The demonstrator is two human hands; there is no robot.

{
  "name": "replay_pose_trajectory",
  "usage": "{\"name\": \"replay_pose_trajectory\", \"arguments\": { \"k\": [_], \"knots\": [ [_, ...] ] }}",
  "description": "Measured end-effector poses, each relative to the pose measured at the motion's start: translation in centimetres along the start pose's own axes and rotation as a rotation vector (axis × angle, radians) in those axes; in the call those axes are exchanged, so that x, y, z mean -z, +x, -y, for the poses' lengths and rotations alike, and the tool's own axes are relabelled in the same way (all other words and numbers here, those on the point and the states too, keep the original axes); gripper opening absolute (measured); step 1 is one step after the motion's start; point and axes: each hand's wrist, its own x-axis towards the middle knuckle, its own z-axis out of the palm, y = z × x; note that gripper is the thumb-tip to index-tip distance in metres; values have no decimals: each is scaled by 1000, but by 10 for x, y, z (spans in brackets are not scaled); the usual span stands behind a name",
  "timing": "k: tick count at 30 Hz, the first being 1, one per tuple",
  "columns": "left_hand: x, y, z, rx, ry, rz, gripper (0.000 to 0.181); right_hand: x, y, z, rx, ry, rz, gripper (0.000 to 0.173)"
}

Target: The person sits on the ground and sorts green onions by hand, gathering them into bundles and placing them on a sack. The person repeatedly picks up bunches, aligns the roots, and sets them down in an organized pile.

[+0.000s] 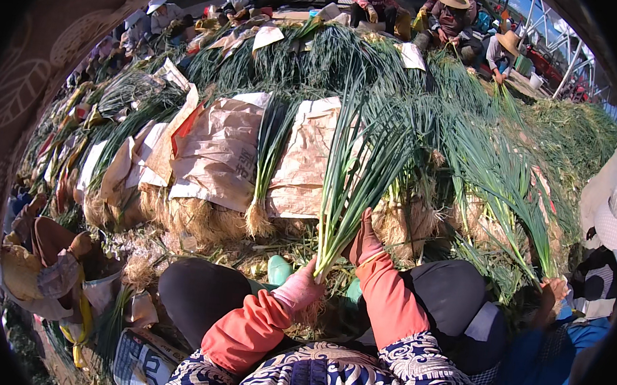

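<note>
A bunch of green onions stands tilted in front of me, white stems down and long green leaves fanning up. My left hand, in a pink glove, is closed around the stems just above the roots. Against the right side of the bunch is my right hand, gloved too. One of its fingers points up along the leaves, and the others are partly hidden by the stalks. Pale fibrous roots hang below my left hand.
Ahead lie rows of green onions, partly covered by woven sacks. A thinner bunch lies between two sacks. At my right, another person's hand holds onions; a person sits at left. Several people in hats work beyond.
</note>
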Motion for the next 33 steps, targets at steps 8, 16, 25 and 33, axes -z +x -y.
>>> {"name": "replay_pose_trajectory", "arguments": {
  "k": [8, 16, 25, 33],
  "knots": [
    [6, 4, -17, 84, 10, -47, 63, 82, 46, 14, 157, -242, -601, 61],
    [-22, 10, 31, 319, -22, 16, 58, 70, 35, 39, 478, -877, -963, 16],
    [-25, 7, 5, 488, -118, 71, 66, 38, 82, 57, 45, -963, -646, 27],
    [-23, 3, 2, 540, -84, 82, 66, 5, 83, 80, 124, -524, -562, 16]
  ]
}}
